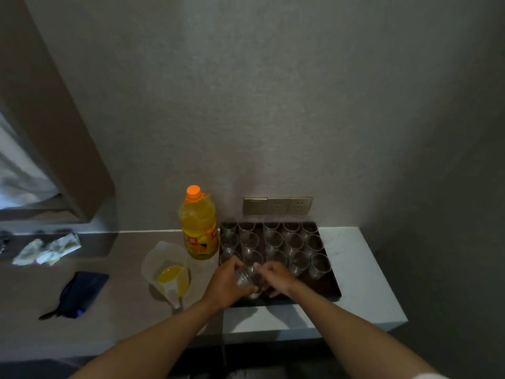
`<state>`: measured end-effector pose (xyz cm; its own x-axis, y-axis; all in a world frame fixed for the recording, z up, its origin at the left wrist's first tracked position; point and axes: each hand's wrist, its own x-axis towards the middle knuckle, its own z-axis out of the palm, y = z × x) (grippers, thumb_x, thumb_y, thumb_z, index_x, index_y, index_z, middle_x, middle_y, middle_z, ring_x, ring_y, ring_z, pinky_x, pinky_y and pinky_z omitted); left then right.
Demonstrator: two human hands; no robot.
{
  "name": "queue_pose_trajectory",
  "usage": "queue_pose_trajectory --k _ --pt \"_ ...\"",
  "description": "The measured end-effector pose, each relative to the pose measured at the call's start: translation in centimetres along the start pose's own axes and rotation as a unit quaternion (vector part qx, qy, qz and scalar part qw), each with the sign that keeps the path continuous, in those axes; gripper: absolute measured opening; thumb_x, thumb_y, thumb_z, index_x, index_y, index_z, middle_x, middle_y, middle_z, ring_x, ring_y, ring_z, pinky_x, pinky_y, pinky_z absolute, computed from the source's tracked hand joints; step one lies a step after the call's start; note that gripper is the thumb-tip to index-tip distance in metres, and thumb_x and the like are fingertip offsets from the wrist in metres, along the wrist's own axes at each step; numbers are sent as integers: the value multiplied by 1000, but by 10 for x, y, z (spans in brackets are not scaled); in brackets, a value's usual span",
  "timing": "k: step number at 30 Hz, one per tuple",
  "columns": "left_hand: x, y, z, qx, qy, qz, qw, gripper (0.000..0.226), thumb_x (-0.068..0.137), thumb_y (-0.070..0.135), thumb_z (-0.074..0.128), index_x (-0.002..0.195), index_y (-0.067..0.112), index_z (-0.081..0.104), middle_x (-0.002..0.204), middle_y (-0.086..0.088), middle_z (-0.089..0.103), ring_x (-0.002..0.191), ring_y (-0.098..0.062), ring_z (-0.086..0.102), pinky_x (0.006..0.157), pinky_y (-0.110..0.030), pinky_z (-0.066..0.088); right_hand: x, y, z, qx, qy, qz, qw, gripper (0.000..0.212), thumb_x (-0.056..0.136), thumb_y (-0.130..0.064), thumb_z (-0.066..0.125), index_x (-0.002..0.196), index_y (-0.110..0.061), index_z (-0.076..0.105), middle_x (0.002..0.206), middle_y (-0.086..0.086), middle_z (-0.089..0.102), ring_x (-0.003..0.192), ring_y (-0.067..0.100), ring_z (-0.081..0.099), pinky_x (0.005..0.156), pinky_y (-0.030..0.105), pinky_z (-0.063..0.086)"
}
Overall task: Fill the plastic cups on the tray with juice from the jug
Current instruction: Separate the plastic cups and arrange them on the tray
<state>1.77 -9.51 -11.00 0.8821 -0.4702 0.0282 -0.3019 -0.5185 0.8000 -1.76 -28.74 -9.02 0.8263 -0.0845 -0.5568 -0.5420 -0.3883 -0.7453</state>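
Note:
A dark tray (329,285) on the counter holds several clear plastic cups (297,261) standing upright in rows, all without juice. At the tray's near left corner my left hand (224,285) grips a clear cup (244,279), tilted on its side. My right hand (276,277) touches the same cup from the right with curled fingers; whether it pinches the cup is hard to tell. A translucent jug (165,269) with a little yellow juice in it stands left of the tray.
A capped orange juice bottle (199,225) stands between jug and tray at the wall. A dark pouch (82,294) and crumpled wrappers (46,250) lie far left. Wall sockets (277,205) sit behind the tray. The counter's edge drops off at the right.

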Motion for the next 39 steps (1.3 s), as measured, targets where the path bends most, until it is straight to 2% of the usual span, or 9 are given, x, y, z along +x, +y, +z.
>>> queue_pose_trajectory --k 3,9,14,20,24,29,33,35,39 --pt "4 7 2 -14 -7 14 1000 49 66 43 90 100 30 58 96 18 64 92 2 61 73 -18 51 -10 -10 -5 50 -94 36 994 64 93 -74 49 120 -19 68 110 8 75 96 20 75 72 31 61" --pt "10 10 11 10 -26 40 999 58 64 50 89 105 34 51 99 18 60 90 -1 60 72 -20 51 -13 -4 -9 74 -104 14 992 53 87 -61 71 119 -19 70 110 7 76 99 19 75 88 37 62" --pt "11 13 17 38 -6 35 999 65 60 60 86 107 34 50 106 17 50 94 1 52 76 -18 49 -23 -2 -21 96 -120 15 988 40 91 -53 70 113 -20 68 103 3 74 97 17 74 88 36 61" --pt "11 13 27 29 -37 36 998 68 55 68 86 103 38 49 101 17 57 92 -1 58 77 -31 55 -21 14 -29 81 -128 43 987 53 88 -61 68 123 -21 63 123 10 68 111 21 68 93 38 59" --pt "10 12 33 41 -41 28 998 70 55 71 84 106 42 46 104 21 57 95 2 57 80 -29 55 -16 34 -38 139 -137 70 978 61 86 -64 65 129 -21 62 124 8 70 113 25 68 92 39 58" --pt "13 13 34 28 -33 8 999 68 57 58 89 106 41 46 106 18 56 95 -1 57 80 -26 55 -13 61 -53 228 -70 89 967 74 82 -68 65 132 -14 62 128 15 68 112 32 68 88 44 60" --pt "15 14 34 16 -18 -8 1000 67 61 50 91 109 36 47 109 16 55 98 -4 56 81 -24 54 -16 69 -61 250 -14 104 963 67 86 -63 62 133 -17 57 125 15 67 110 32 68 79 42 61" --pt "16 12 34 16 -14 -7 1000 66 62 47 92 109 34 47 108 14 55 97 -4 56 80 -23 53 -17 70 -61 229 23 90 969 55 88 -57 68 126 -21 52 122 15 66 103 31 71 80 44 63" --pt "18 6 34 20 -10 -7 1000 64 61 48 91 105 38 46 107 15 55 96 -3 57 80 -24 54 -11 72 -54 124 91 42 987 64 81 -40 85 122 -22 40 116 13 63 92 26 71 69 33 63"
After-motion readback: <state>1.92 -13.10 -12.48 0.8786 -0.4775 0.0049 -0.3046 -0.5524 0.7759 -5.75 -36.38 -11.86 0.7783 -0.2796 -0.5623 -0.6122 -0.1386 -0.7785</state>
